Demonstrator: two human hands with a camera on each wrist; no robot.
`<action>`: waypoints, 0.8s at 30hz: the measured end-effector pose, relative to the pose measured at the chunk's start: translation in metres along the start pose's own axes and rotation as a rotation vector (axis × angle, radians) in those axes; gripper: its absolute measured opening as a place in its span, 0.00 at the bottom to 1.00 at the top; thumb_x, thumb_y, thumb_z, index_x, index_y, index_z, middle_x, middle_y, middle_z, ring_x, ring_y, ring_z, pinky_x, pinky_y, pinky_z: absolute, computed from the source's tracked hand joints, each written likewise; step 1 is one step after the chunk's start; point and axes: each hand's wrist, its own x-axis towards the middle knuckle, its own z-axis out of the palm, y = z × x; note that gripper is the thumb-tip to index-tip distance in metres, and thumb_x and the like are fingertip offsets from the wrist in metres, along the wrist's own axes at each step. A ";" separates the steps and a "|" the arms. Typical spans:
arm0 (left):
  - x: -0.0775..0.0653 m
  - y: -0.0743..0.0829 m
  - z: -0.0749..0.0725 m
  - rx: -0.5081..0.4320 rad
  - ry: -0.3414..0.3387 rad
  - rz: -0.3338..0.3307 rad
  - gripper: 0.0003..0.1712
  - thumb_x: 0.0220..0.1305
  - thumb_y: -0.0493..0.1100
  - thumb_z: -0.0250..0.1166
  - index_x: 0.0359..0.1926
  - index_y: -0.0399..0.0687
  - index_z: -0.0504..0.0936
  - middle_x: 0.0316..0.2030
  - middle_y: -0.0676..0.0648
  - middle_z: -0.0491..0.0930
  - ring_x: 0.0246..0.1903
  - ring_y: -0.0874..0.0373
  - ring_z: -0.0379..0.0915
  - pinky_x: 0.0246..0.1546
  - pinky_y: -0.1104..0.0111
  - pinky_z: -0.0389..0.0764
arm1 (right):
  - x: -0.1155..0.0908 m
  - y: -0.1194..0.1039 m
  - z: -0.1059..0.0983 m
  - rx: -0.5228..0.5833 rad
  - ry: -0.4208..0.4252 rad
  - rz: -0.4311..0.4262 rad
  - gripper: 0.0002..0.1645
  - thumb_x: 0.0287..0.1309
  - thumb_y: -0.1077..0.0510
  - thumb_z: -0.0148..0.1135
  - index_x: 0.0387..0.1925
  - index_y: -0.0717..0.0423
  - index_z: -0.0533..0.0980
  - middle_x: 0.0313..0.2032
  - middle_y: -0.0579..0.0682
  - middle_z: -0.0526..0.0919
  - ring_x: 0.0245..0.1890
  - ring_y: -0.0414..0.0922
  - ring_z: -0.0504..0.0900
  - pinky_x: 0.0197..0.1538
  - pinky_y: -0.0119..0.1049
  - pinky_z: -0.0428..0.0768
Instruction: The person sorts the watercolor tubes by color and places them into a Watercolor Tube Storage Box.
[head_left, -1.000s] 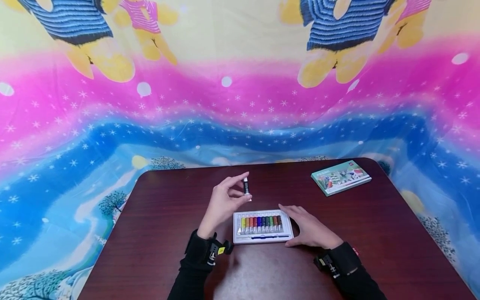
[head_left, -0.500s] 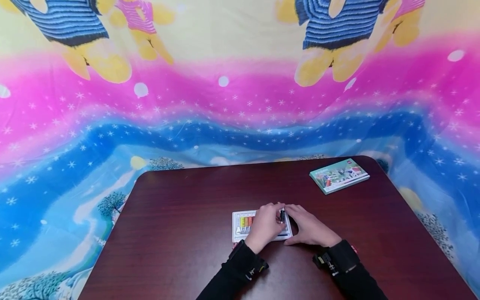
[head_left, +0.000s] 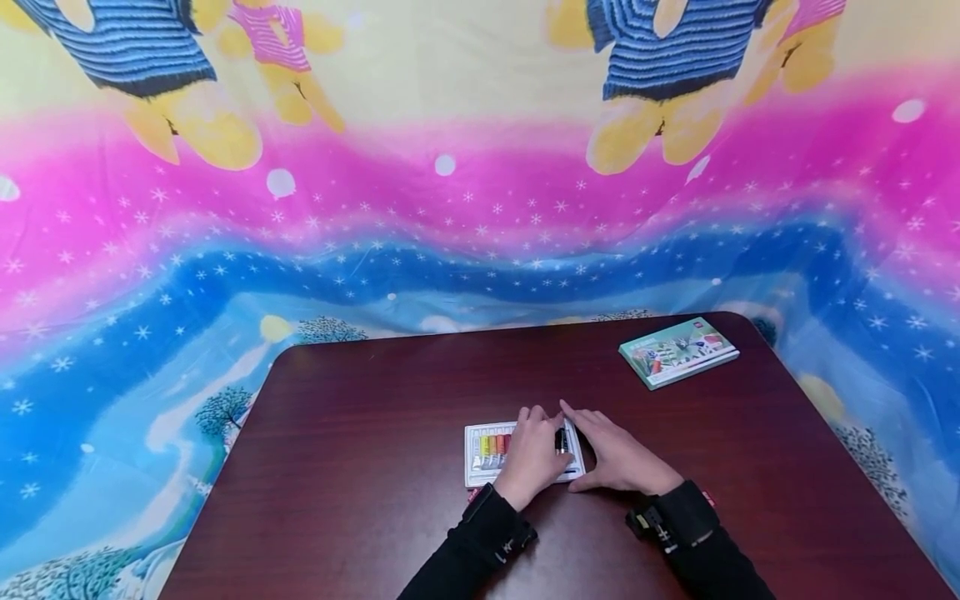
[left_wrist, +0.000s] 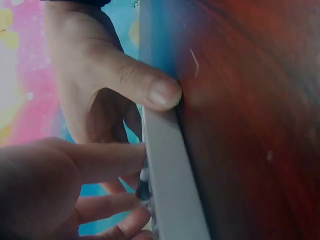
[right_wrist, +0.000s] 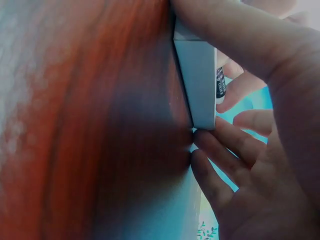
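A white tray (head_left: 468, 467) of small paint tubes lies on the table. Yellow, orange and red tubes show at its left; my left hand (head_left: 531, 457) covers the middle ones. At the tray's right end this hand pinches a black paint tube (right_wrist: 220, 85) between thumb and fingers, low against the tray. My right hand (head_left: 626, 457) holds the tray's right end, thumb at the near corner and fingers at the far side. In the left wrist view the right thumb (left_wrist: 162, 92) presses on the tray's pale side wall (left_wrist: 175, 185).
A flat green box (head_left: 678, 353) with a printed lid lies at the back right of the dark red-brown table (head_left: 360, 467). Behind the table hangs a colourful printed cloth (head_left: 450, 208).
My left hand has brought the black tube from above the tray down to its right end, then shifted slightly lower there. The right hand has stayed at the tray.
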 end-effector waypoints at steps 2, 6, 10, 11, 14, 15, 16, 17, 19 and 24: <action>0.000 0.000 0.000 0.034 -0.007 0.016 0.35 0.55 0.54 0.78 0.62 0.45 0.84 0.43 0.47 0.83 0.43 0.55 0.72 0.46 0.68 0.75 | 0.000 0.000 0.000 0.004 0.000 0.000 0.73 0.45 0.40 0.84 0.83 0.49 0.49 0.78 0.60 0.61 0.79 0.65 0.55 0.71 0.66 0.67; -0.003 0.000 0.001 0.110 -0.017 0.052 0.33 0.61 0.56 0.74 0.63 0.45 0.84 0.44 0.47 0.82 0.44 0.55 0.72 0.47 0.68 0.75 | -0.001 0.000 0.000 0.010 0.001 -0.009 0.73 0.45 0.41 0.84 0.83 0.48 0.49 0.78 0.60 0.62 0.79 0.65 0.56 0.71 0.66 0.67; -0.006 0.001 0.001 0.215 0.010 0.096 0.32 0.64 0.58 0.71 0.62 0.44 0.84 0.46 0.47 0.83 0.44 0.55 0.73 0.48 0.67 0.76 | 0.000 0.000 0.000 0.012 0.003 -0.016 0.72 0.46 0.42 0.84 0.83 0.47 0.49 0.78 0.59 0.62 0.79 0.64 0.56 0.71 0.65 0.67; -0.006 0.001 0.001 0.232 0.021 0.104 0.31 0.65 0.58 0.70 0.62 0.44 0.85 0.46 0.46 0.83 0.44 0.55 0.73 0.48 0.67 0.76 | 0.000 0.000 0.000 0.013 0.002 -0.014 0.72 0.46 0.42 0.84 0.84 0.47 0.49 0.78 0.59 0.62 0.79 0.64 0.56 0.72 0.65 0.67; -0.008 0.003 0.000 0.265 0.041 0.112 0.30 0.66 0.58 0.70 0.60 0.44 0.85 0.46 0.46 0.83 0.44 0.55 0.73 0.49 0.67 0.77 | 0.000 0.000 0.001 0.008 0.006 -0.020 0.72 0.46 0.41 0.84 0.83 0.47 0.49 0.77 0.60 0.62 0.79 0.65 0.55 0.72 0.66 0.66; -0.008 0.003 0.001 0.275 0.045 0.112 0.29 0.66 0.58 0.69 0.60 0.44 0.86 0.46 0.47 0.83 0.44 0.55 0.73 0.49 0.67 0.77 | 0.000 0.001 0.001 0.006 0.006 -0.022 0.72 0.46 0.41 0.84 0.83 0.48 0.49 0.77 0.60 0.62 0.78 0.65 0.56 0.71 0.66 0.67; -0.008 0.004 0.001 0.283 0.044 0.111 0.29 0.66 0.58 0.69 0.60 0.44 0.86 0.46 0.47 0.83 0.45 0.55 0.73 0.49 0.67 0.77 | 0.000 0.001 0.001 0.005 0.007 -0.024 0.72 0.46 0.40 0.83 0.83 0.48 0.49 0.77 0.60 0.62 0.78 0.65 0.56 0.71 0.66 0.67; -0.007 0.004 0.002 0.291 0.042 0.109 0.29 0.67 0.58 0.68 0.60 0.44 0.86 0.46 0.47 0.83 0.45 0.55 0.73 0.50 0.67 0.77 | 0.000 0.001 0.001 0.004 0.009 -0.027 0.72 0.46 0.40 0.83 0.83 0.49 0.49 0.77 0.60 0.62 0.78 0.66 0.56 0.71 0.66 0.67; -0.007 0.005 0.003 0.302 0.039 0.103 0.29 0.67 0.58 0.67 0.60 0.44 0.86 0.46 0.47 0.83 0.46 0.55 0.73 0.49 0.67 0.78 | 0.000 0.001 0.001 0.000 0.010 -0.033 0.72 0.46 0.39 0.83 0.83 0.50 0.49 0.77 0.60 0.63 0.78 0.65 0.57 0.71 0.65 0.68; -0.006 0.006 0.004 0.316 0.031 0.090 0.28 0.68 0.58 0.66 0.60 0.46 0.86 0.47 0.47 0.82 0.46 0.55 0.73 0.48 0.66 0.79 | 0.000 0.002 0.001 -0.005 0.012 -0.041 0.72 0.47 0.39 0.83 0.83 0.52 0.50 0.77 0.60 0.64 0.77 0.65 0.58 0.71 0.65 0.68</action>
